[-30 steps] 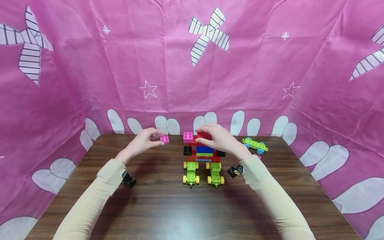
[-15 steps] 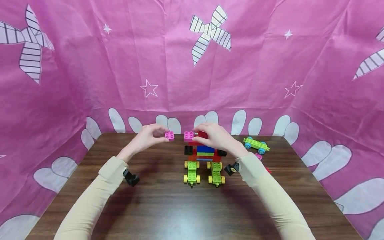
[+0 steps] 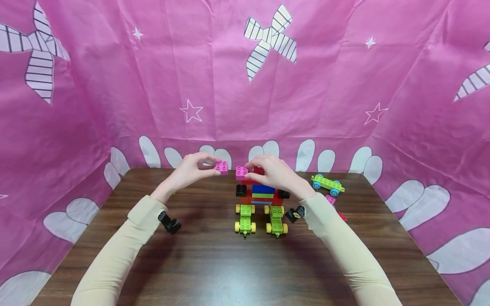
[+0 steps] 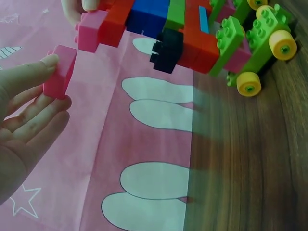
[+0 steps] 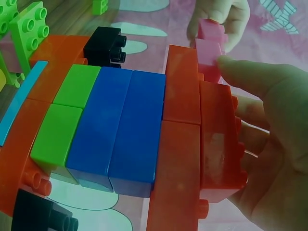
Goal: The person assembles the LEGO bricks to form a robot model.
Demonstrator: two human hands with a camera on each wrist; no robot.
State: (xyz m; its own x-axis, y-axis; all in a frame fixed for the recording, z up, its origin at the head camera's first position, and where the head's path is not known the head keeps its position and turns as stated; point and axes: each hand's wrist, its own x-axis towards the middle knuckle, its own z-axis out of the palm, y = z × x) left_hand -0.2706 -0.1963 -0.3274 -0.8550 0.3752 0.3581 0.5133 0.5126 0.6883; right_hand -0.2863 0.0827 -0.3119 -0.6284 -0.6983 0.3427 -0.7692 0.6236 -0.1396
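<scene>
In the head view my left hand (image 3: 192, 170) pinches a pink 2x2 toy building brick (image 3: 221, 167) in the air, between thumb and fingers, studs up. Just right of it stands a tall stack of red, blue and green bricks (image 5: 115, 130), with black bricks (image 4: 167, 50) jutting from its sides. Another pink brick (image 3: 241, 172) sits at the stack's top left. My right hand (image 3: 273, 173) has thumb and fingers at this pink brick and pinches it. Its palm lies beside a red brick (image 5: 221, 144) at the top. A gap separates the two pink bricks in the head view.
Two lime wheeled bases (image 3: 245, 219) with yellow wheels stand under the stack on the wooden table (image 3: 214, 259). At the back right are a lime car base (image 3: 327, 183) with blue wheels, a small pink piece (image 3: 330, 199) and a red piece (image 3: 342, 216). Pink cloth (image 3: 214, 85) hangs behind.
My left hand has moved right and slightly up with its pink brick, closer to the stack. My right hand has shifted left from the red top onto the pink brick there.
</scene>
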